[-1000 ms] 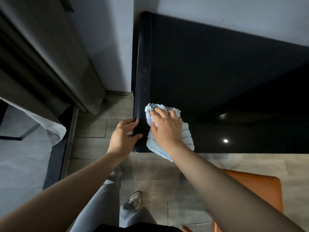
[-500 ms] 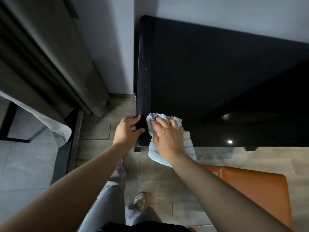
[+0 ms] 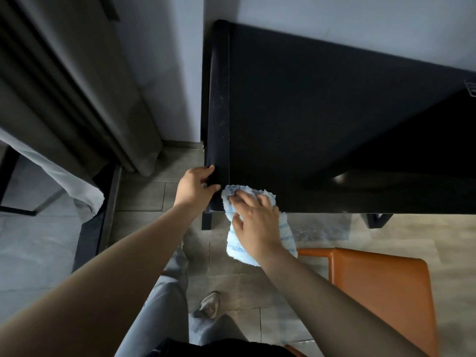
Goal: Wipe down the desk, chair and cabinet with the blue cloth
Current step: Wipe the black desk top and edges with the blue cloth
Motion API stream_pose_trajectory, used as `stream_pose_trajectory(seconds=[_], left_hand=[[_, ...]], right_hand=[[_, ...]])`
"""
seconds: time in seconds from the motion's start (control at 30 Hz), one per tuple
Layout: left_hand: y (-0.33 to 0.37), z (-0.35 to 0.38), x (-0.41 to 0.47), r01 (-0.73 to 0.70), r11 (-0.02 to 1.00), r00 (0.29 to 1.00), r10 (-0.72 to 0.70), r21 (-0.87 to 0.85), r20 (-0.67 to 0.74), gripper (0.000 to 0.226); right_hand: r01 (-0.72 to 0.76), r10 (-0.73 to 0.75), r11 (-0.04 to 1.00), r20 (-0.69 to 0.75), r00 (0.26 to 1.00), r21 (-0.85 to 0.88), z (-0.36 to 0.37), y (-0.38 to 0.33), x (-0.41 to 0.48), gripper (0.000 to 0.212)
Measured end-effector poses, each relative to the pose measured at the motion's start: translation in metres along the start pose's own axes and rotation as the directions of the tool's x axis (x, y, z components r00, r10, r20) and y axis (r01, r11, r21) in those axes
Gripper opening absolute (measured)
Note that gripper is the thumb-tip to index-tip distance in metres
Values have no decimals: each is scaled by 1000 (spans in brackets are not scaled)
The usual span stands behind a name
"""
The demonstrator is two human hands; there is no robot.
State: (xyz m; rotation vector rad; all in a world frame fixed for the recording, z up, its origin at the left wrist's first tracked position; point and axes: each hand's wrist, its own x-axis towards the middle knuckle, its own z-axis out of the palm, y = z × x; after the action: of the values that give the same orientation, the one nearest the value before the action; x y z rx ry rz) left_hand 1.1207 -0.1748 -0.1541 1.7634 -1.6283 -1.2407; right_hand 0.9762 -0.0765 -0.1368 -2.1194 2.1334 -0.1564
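The right hand (image 3: pixel 255 220) has drawn the cloth (image 3: pixel 233 244) back toward the person. A second ago most of it lay on the desk (image 3: pixel 322 119) under the palm. Now only the part under the fingers (image 3: pixel 243 199) is on the top, and the rest hangs off the near edge below the wrist. Those fingers lie spread and nearly straight, pressing the cloth down rather than gripping it (the thumb lies along its left side). The left hand (image 3: pixel 194 190), just left of them, keeps its hold on the desk's left rim, fingers curled round the corner. I judge that the stroke at this corner is ending. The wide dark top beyond the fingertips probably still needs wiping, as does the chair (image 3: pixel 381 284) right of the wrist. No cabinet is in view.
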Motion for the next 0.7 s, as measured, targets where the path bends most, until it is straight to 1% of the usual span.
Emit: stream_pose_trajectory(seconds=[0.13,0.27,0.33,0.4,0.5,0.57,0.63,0.7], left_hand=[[2,-2,-1,-6,1000,1000,6,3,17,57],[7,-5,-7,13,1000,1000,-13,11,22,54],[10,-9,-16,8,999,1000,-8,46,4,51],[13,-16,-29,-1,997,1000,2,77,-14,47],[13,-29,-54,8,995,1000,-9,95,10,34],[8,-40,-68,15,990,999,-20,138,31,33],[4,-53,-78,33,979,996,-49,203,73,43],[3,-68,-81,13,946,988,-61,325,139,48]], right_hand=[[48,-52,995,38,998,90,0,5,-16,38],[38,-55,983,93,994,180,-7,6,-34,38],[37,-58,980,102,993,195,-9,4,-49,39],[23,-40,980,83,996,196,-13,5,-60,44],[-53,30,975,111,993,217,-28,7,-60,57],[-92,69,968,108,992,232,-42,5,-56,55],[-100,78,965,96,992,243,-56,3,-48,50],[-93,74,964,83,994,251,-70,-2,-38,50]])
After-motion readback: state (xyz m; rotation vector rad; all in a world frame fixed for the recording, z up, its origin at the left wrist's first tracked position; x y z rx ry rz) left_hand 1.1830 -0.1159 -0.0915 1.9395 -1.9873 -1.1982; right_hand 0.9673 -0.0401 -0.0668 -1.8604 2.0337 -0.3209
